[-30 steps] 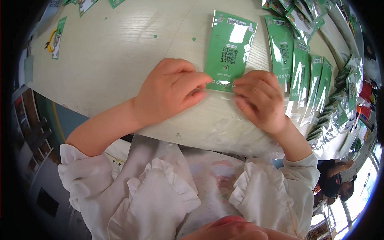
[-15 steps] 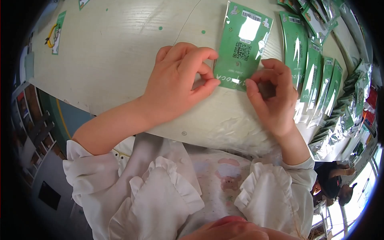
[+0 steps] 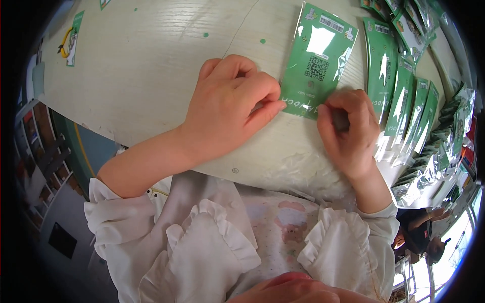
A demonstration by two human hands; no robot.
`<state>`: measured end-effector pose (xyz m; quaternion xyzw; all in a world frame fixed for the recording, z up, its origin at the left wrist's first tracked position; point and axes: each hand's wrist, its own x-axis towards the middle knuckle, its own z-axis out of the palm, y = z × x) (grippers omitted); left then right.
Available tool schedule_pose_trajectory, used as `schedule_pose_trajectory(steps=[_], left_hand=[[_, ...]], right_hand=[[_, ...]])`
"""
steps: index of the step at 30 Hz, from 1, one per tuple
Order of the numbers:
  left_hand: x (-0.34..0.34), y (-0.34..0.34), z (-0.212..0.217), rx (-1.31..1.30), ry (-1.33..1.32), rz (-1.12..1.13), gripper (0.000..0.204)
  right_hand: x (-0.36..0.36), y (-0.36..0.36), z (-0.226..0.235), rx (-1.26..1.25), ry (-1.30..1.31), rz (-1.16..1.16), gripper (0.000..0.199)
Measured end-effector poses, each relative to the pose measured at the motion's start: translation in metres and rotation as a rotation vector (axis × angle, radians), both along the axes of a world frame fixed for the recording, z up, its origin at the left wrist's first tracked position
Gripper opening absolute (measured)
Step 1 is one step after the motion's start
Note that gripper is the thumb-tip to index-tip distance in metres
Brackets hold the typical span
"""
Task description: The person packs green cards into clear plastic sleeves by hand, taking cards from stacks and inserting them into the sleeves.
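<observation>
A green card packet (image 3: 299, 76) in glossy clear film lies on the table, with a barcode, a white patch and a square code on its face. At its lower left corner, my left hand (image 3: 233, 98) pinches thumb and forefinger together. My right hand (image 3: 353, 129) is closed at the lower right corner, thumb against curled forefinger. The fingertips cover both corners, so how much film they grip is hidden.
Several similar green packets (image 3: 382, 65) stand fanned out at the right, beside a denser row (image 3: 429, 161) along the table's edge. Clear film (image 3: 318, 169) lies near the front edge. Yellow-handled scissors (image 3: 64, 43) rest by a card strip at the far left. Another person (image 3: 422, 232) is at the lower right.
Both hands' fingers have closed from a looser, spread pose into pinches at the packet's lower corners. The packet appears slightly farther right, and the whole view has shifted a little.
</observation>
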<state>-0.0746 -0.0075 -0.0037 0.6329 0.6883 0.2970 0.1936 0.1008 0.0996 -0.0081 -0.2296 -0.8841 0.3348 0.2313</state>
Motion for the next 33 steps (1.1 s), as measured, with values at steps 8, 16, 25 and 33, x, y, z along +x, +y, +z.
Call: schedule_pose_trajectory(steps=[8, 16, 25, 33], left_hand=[[0.001, 0.001, -0.003, 0.048, 0.066, -0.011, 0.01], [-0.001, -0.002, -0.008, 0.128, 0.106, -0.05, 0.016], [0.003, 0.0, -0.008, 0.147, 0.087, -0.032, 0.015], [-0.008, 0.002, 0.012, -0.058, -0.019, -0.038, 0.028]], right_hand=[[-0.004, 0.002, -0.002, 0.095, -0.027, 0.029, 0.022], [-0.003, 0.003, -0.002, 0.142, -0.041, 0.042, 0.022], [0.0, 0.005, -0.004, 0.133, -0.007, 0.051, 0.022], [0.003, 0.005, -0.007, 0.12, 0.038, 0.056, 0.022]])
